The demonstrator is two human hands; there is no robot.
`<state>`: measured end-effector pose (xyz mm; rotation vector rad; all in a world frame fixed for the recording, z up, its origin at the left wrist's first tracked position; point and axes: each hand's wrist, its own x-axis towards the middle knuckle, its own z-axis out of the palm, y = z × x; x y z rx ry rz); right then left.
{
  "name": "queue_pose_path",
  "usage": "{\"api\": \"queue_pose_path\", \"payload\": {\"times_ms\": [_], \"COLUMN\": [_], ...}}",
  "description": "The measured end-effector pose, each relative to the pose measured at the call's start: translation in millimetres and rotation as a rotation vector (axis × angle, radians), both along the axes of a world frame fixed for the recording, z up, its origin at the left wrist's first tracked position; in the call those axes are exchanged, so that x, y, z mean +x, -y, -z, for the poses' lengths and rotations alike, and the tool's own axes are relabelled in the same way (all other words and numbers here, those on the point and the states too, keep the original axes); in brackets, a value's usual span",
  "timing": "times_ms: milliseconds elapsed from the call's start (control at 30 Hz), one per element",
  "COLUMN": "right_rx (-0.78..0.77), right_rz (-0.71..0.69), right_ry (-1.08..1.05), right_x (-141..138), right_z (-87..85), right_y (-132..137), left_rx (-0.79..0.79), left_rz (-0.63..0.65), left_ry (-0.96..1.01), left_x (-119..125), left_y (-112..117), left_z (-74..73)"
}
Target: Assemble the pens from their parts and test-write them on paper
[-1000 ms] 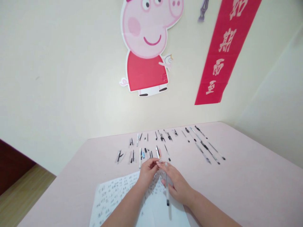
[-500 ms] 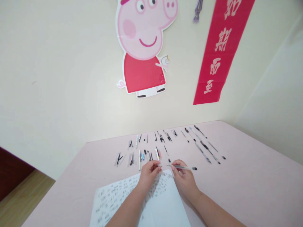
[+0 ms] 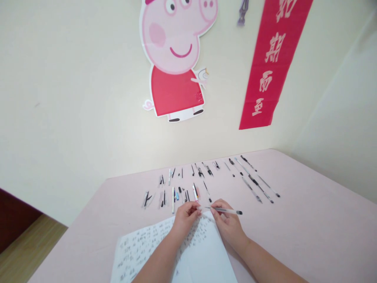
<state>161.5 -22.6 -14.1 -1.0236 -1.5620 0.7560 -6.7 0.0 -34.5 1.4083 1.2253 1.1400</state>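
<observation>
My right hand (image 3: 230,225) pinches a clear-barrelled pen (image 3: 232,211) with a black end, held nearly level with its thin tip pointing left. Opposite it, my left hand (image 3: 186,218) is closed in a pinch around a small translucent piece (image 3: 200,208), perhaps a pen's tip cone. The pen's thin tip reaches up to this piece; whether it has entered it I cannot tell. Both hands are just above the top edge of a white sheet of paper (image 3: 206,255) covered partly with handwriting.
On the pink table (image 3: 309,228), two rows of pens and pen parts lie beyond my hands. Whole pens (image 3: 260,188) are at the right, and short dark parts (image 3: 146,199) at the left. A wall with a cartoon pig cutout (image 3: 176,90) and a red banner (image 3: 265,86) stands behind.
My right hand has moved slightly left with the pen, bringing its thin tip up to the translucent piece in my left hand. The view has shifted a little.
</observation>
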Motion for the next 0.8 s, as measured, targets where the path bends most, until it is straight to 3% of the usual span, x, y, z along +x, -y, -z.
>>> {"api": "queue_pose_path", "payload": {"times_ms": [300,600,800], "right_rx": [-0.073,-0.27,-0.388], "right_rz": [-0.035,-0.088,-0.131], "right_ry": [-0.023,-0.248,-0.379], "right_x": [-2.3,-2.4,-4.0], "right_z": [-2.4,5.7,-2.4], "right_y": [-2.0,-9.1,-10.3], "left_rx": [0.034,0.066,0.121], "left_rz": [0.077,0.072,0.06], "left_ry": [-0.029,-0.077,-0.156], "left_x": [-0.3,-1.4,1.8], "left_y": [1.3,1.4,6.3], "left_z": [-0.6,3.8,-8.5]}}
